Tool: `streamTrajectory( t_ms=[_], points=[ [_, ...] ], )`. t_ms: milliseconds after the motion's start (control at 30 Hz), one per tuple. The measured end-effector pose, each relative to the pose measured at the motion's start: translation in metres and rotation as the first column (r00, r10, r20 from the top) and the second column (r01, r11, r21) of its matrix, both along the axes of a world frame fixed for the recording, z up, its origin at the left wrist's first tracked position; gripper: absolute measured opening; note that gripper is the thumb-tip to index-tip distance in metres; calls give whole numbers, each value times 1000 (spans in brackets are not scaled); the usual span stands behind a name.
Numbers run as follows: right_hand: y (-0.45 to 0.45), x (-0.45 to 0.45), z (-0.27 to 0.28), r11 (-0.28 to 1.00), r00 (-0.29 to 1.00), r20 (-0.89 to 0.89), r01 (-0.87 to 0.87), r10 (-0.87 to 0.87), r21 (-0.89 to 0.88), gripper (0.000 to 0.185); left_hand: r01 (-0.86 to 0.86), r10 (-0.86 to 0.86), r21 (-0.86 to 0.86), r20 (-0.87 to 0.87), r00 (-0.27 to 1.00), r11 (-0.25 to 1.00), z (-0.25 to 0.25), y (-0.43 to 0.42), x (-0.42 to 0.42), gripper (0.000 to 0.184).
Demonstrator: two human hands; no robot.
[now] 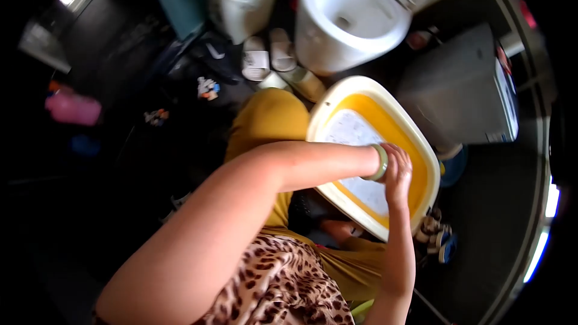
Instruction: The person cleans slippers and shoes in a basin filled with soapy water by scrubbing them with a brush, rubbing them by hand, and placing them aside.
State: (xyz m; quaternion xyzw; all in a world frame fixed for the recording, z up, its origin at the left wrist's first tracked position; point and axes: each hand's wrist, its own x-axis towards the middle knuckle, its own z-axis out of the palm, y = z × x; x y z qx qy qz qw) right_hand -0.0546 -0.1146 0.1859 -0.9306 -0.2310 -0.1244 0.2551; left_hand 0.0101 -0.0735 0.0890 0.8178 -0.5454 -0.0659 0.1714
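Note:
My left hand [400, 157], with a pale green bangle [381, 162] on its wrist, reaches across from the left over a basin [415, 126]. My right hand [396, 188] comes up from below and meets it there. Both hands are pressed together with bent fingers, blurred and overlapping. Whatever lies between them, if anything, is hidden. The basin has a cream rim and yellow inner walls. A pale, grey-speckled area [349, 127] covers its bottom, and I cannot tell whether it is cloth, water or the basin's own pattern.
A white toilet [313, 42] with raised lid stands beyond the basin. Right of it is a grey box-like bin [454, 87]. Slippers [256, 63] and a white lined bin [241, 12] are at the back. Shoes [442, 244] lie beside the basin. A pink object [72, 107] is far left.

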Motion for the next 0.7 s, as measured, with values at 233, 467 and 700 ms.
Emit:
streamTrajectory(
  t_ms=[233, 467, 700],
  points=[
    [-96, 8, -49, 915, 877, -391, 366, -279, 167, 32, 89, -48, -132, 283, 958, 987, 68, 46, -19, 14],
    [-166, 7, -85, 916, 759, -619, 370, -203, 153, 21, -11, 21, -81, 116, 993, 997, 98, 57, -16, 21],
    [-97, 14, 0, 489, 678, -717, 576, 161, 654, 35, -175, 201, -204, 115, 973, 963, 114, 45, -6, 20]
  ],
)
